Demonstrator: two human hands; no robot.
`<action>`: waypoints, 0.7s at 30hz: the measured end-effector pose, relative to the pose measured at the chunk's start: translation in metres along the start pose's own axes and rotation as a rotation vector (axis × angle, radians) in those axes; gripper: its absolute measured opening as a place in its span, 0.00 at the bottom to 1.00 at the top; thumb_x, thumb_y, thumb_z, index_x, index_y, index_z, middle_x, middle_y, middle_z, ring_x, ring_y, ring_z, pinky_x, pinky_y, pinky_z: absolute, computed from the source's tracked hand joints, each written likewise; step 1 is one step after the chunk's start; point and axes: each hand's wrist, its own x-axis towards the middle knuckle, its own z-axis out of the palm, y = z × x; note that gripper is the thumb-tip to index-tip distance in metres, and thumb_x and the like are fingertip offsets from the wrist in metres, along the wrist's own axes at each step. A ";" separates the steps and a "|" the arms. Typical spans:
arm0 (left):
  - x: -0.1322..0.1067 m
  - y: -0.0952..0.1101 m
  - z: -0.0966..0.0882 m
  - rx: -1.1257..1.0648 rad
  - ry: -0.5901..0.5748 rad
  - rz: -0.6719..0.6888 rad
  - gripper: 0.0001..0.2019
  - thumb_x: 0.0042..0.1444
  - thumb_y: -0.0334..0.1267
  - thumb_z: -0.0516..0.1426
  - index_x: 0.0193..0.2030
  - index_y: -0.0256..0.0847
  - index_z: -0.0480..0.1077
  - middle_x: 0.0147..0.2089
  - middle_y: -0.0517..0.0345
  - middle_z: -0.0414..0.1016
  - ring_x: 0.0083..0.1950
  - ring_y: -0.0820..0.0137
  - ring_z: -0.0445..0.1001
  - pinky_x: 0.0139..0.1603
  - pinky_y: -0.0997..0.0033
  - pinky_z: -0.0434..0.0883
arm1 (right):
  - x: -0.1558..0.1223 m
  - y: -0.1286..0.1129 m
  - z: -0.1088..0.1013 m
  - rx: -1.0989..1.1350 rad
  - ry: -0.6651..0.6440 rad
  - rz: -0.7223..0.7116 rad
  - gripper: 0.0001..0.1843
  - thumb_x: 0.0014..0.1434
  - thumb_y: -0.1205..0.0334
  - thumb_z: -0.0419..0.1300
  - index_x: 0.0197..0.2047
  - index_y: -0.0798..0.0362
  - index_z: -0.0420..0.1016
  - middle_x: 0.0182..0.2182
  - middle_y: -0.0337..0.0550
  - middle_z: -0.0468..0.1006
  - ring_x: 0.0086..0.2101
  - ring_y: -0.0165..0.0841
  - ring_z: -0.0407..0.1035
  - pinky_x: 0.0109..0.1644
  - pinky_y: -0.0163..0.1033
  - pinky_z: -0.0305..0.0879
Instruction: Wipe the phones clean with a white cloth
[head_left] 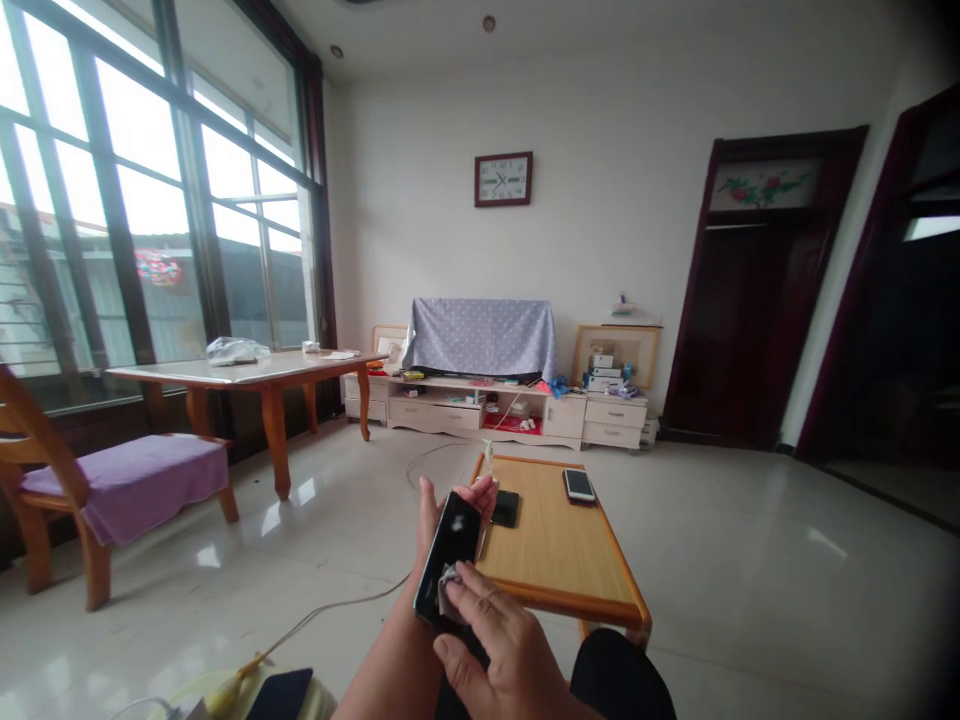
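Observation:
My left hand (450,515) holds a black smartphone (448,552) upright, its glossy face reflecting light. My right hand (499,640) pinches a small grey cloth (450,592) against the lower part of that phone. Just beyond the hands stands a low wooden table with a woven bamboo top (551,545). A black phone (506,508) lies on it next to my left hand. A second phone (578,486) with a pale screen and dark case lies further right. A thin white cable (352,603) runs across the floor below the table.
A dark object on a pale yellow cloth (281,695) lies at the bottom left. A wooden chair with a purple cushion (124,490) and a long wooden table (247,370) stand left, by tall windows. A cream cabinet (480,405) lines the far wall.

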 end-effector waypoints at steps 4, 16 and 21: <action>0.018 0.003 0.000 0.261 0.291 0.143 0.33 0.56 0.73 0.51 0.30 0.42 0.74 0.43 0.43 0.83 0.57 0.51 0.78 0.64 0.49 0.69 | 0.004 -0.004 -0.009 0.358 0.005 0.387 0.25 0.62 0.50 0.64 0.59 0.52 0.75 0.46 0.50 0.83 0.44 0.43 0.80 0.48 0.44 0.79; 0.020 -0.003 0.017 0.952 0.438 0.293 0.27 0.57 0.66 0.57 0.31 0.42 0.79 0.39 0.50 0.83 0.50 0.52 0.78 0.59 0.56 0.67 | -0.009 0.014 -0.016 0.854 0.052 0.855 0.14 0.60 0.52 0.65 0.42 0.53 0.77 0.36 0.42 0.80 0.36 0.37 0.75 0.39 0.40 0.73; 0.024 0.015 0.018 0.385 0.283 0.125 0.32 0.63 0.65 0.50 0.46 0.37 0.79 0.53 0.44 0.81 0.61 0.55 0.75 0.67 0.56 0.64 | -0.016 0.022 -0.020 1.191 0.214 1.045 0.12 0.57 0.56 0.67 0.40 0.53 0.77 0.37 0.43 0.79 0.39 0.34 0.75 0.40 0.36 0.72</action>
